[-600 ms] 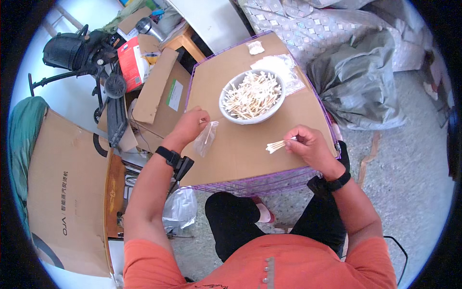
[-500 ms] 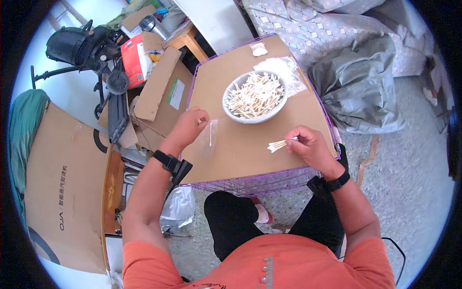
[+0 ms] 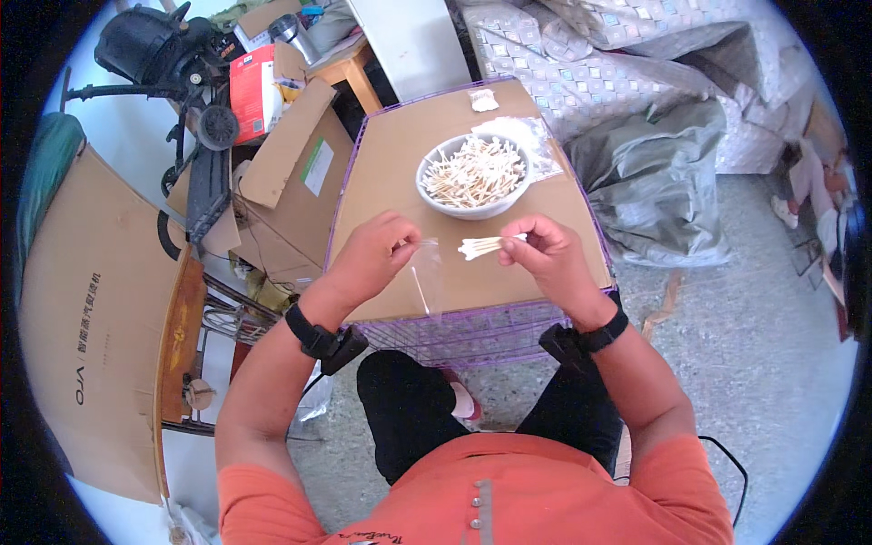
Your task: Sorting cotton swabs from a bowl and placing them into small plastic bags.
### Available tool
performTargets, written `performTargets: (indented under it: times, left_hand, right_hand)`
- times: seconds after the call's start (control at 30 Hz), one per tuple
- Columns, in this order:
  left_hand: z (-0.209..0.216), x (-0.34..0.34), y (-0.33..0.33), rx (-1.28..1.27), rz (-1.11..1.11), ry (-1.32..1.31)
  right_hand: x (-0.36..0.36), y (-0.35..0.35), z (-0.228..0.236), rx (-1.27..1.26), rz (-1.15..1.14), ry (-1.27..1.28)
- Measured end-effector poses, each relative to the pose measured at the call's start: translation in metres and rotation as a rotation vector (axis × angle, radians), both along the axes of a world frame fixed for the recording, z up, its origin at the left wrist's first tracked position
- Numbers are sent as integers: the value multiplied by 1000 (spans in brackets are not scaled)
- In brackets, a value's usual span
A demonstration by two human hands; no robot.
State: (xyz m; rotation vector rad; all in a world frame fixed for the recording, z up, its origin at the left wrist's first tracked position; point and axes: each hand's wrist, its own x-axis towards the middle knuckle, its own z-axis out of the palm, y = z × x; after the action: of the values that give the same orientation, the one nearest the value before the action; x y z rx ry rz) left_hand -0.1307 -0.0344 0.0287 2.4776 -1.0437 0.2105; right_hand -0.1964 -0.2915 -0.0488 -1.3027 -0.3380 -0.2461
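Cotton swabs [image 3: 479,247] jut from the right grip [image 3: 550,258]; dark lettering [image 3: 88,338] marks a carton [image 3: 127,318]

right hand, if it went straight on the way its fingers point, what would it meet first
Probably the clear plastic bag held by the left hand, with the cotton swabs in the right hand leading, though depth is unclear.

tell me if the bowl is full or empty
Full: swabs are heaped across the bowl, up to about its rim.
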Motion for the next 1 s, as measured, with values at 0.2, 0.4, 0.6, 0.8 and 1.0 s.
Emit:
performTargets:
  times: [0.2,0.4,0.6,0.8,1.0]
  left_hand:
    - [6,-9,-10,34,-114,-87]
    - [14,-22,-18,-172,-59,242]
    - [7,2,-13,-37,-78,217]
    - [-53,18,3,-104,-13,259]
    - [-48,37,0,94,-133,-62]
  right_hand:
    - [6,14,22,-56,-34,-135]
    - [7,16,15,-216,-99,-98]
    - [9,12,9,-292,-103,-79]
    - [21,11,-31,-495,-194,-132]
    - [25,2,-54,-150,-100,100]
